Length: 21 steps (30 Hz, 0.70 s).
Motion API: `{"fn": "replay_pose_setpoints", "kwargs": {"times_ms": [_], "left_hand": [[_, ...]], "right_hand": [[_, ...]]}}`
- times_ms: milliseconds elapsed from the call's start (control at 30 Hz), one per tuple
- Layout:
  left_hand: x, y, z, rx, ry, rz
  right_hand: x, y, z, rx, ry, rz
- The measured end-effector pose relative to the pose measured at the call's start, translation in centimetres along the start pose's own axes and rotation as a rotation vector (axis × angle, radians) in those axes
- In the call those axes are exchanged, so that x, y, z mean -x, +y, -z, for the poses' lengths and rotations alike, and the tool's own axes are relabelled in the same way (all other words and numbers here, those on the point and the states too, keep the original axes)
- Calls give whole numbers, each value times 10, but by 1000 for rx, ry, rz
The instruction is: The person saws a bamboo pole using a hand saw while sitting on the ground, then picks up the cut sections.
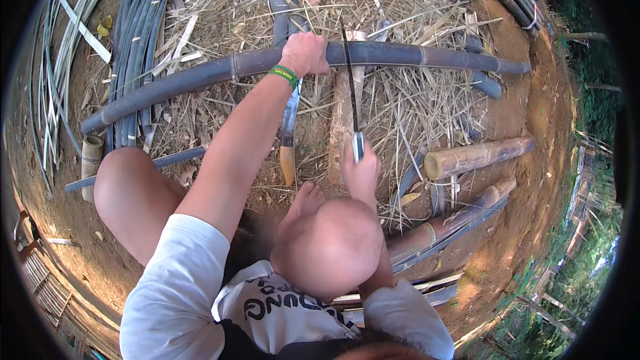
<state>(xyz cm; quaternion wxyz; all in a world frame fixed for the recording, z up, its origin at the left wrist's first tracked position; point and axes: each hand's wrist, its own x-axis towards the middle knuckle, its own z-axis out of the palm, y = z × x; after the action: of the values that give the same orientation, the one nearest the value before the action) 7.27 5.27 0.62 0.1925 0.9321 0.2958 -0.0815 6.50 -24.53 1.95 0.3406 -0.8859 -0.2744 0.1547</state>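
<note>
A long dark bamboo pole lies crosswise in front of me. My left hand, with a green woven band at the wrist, is closed around the pole near its middle. Held by its handle in my right hand is a handsaw. Its narrow dark blade points away from me and crosses the pole just right of my left hand. Whether the teeth have cut in, I cannot tell. Under the pole runs a light wooden beam. A machete with a wooden handle lies left of the beam.
Shavings and split strips cover the ground. Dark bamboo lengths and thin pale strips lie at the left. A thick tan bamboo piece and another bamboo length are at the right. My bare foot is near the machete handle.
</note>
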Motion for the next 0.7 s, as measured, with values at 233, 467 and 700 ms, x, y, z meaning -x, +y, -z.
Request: {"fn": "replay_pose_setpoints", "kwargs": {"times_ms": [233,467,700], "left_hand": [[-2,0,5,55,-103,-8],[-9,5,3,49,-74,-24],[-12,-8,1,56,-146,-16]], "right_hand": [[-124,-43,-35,42,3,112],[-15,1,5,9,-5,19],[-117,-39,-37,60,-1,108]]}}
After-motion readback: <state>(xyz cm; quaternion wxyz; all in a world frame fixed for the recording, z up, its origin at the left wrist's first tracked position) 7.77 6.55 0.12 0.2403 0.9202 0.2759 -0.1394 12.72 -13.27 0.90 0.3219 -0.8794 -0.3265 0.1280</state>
